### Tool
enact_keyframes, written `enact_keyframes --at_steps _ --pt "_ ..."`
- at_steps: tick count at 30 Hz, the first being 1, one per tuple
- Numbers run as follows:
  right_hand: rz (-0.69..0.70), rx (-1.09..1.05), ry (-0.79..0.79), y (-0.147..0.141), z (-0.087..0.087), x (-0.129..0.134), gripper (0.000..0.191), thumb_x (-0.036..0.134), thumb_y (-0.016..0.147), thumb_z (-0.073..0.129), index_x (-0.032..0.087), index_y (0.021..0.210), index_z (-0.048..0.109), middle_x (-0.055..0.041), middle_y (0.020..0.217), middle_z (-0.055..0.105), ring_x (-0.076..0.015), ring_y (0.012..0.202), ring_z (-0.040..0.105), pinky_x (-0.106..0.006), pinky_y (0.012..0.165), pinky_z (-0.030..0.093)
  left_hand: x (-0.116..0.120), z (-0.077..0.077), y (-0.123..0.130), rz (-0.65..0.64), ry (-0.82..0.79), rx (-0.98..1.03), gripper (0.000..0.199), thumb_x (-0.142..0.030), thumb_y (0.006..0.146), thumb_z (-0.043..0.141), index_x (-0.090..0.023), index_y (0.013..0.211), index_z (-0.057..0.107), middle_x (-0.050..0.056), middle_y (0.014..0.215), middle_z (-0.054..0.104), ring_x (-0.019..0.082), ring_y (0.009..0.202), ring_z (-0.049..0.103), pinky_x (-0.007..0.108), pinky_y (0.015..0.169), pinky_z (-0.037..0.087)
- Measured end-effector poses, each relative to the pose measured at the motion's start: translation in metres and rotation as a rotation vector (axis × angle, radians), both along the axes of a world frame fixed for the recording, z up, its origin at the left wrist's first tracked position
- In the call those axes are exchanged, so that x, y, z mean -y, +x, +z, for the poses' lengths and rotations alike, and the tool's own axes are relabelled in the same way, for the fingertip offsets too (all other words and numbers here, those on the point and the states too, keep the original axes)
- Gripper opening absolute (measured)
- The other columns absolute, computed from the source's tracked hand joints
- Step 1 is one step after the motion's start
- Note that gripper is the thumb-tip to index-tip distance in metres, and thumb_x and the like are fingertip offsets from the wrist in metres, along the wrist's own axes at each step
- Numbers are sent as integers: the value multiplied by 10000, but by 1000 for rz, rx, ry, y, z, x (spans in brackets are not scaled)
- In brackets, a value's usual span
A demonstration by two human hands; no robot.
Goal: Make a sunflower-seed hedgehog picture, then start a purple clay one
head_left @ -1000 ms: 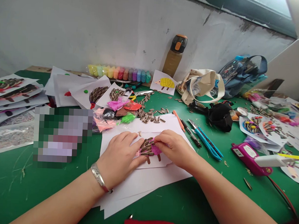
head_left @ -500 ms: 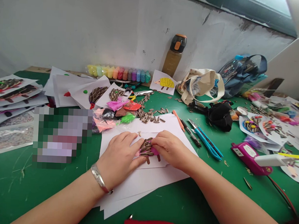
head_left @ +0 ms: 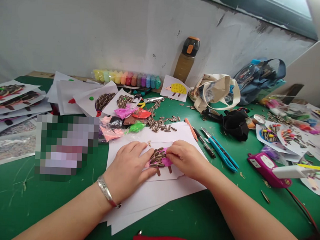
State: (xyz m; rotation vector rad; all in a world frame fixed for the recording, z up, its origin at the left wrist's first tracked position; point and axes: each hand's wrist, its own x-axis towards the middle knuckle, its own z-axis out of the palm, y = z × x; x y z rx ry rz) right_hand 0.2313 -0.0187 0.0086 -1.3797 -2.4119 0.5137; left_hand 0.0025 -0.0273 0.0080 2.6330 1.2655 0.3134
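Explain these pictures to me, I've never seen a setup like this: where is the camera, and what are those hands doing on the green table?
There's no machine here: these are a person's own two bare hands, filmed by one camera worn on the head, looking forward and down. All three pictures come from it. The left hand, with a silver bangle at its wrist, lies on a white paper card, beside a sunflower-seed figure on pink paper. The right hand is at that figure's edge; whether it grips anything is hard to tell. The green table also carries loose sunflower seeds, a row of modelling clay packs and a blue utility knife.
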Motion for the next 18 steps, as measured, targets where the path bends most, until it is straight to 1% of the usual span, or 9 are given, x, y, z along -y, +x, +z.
enact_keyframes --at_steps 9,15,18 --pt "11 1 3 -2 -1 1 192 111 906 562 156 798 714 -40 749 615 -174 787 557 -283 719 409 0 0 0 2 5 -18 401 -420 899 605 -199 1234 592 130 1281 585 324 1173 509 509 988 434" --pt "-89 -77 -34 1 0 -2 165 139 906 584 178 825 722 -23 759 632 -156 770 571 -268 714 418 0 1 1 5 3 -21 426 -417 881 634 -201 1245 590 127 1285 587 326 1183 510 513 997 434" --pt "-77 -62 -15 0 -2 -2 177 140 916 570 181 847 728 -32 775 638 -164 790 579 -274 723 422 0 1 1 6 -4 -23 426 -420 879 635 -199 1241 592 127 1284 588 327 1180 512 516 994 436"
